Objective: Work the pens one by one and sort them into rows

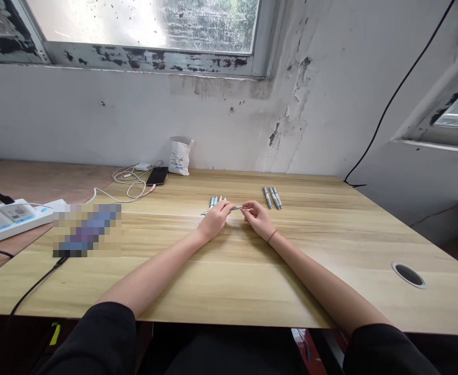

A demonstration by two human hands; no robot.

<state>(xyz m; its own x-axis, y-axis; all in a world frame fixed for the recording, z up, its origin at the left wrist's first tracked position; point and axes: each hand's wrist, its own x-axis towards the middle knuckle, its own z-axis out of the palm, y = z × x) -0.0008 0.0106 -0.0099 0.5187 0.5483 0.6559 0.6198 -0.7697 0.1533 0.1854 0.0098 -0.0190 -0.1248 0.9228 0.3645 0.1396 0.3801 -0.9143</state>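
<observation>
Pale-blue pen (236,208): between the two hands, over the bench (229,291); whether it touches the wood I cannot tell.
Left hand (213,220): fingers grasp the pen's barrel; a pale tip (204,213) shows past this hand, same pen or another, unclear.
Right hand (258,219): fingers pinch the pen's near end, thumb underneath.
Pen handling: judged light, stiff and rather slippery, its small end parts the likeliest to suffer; best held mid-barrel, with a second light pinch at the end.
Left pen cluster (212,201): just behind the left hand, partly hidden, count uncertain.
Right pens (273,198): three, side by side, near and beyond the right hand.
Bench edges: front edge under both forearms; rear edge against the wall (229,120), well past the pens.
Elbow room: widest to the right, as far as the cable hole (408,275); leftward, a pixelated object (88,229), white cable (133,198) and phone (157,176) limit the sweep.
</observation>
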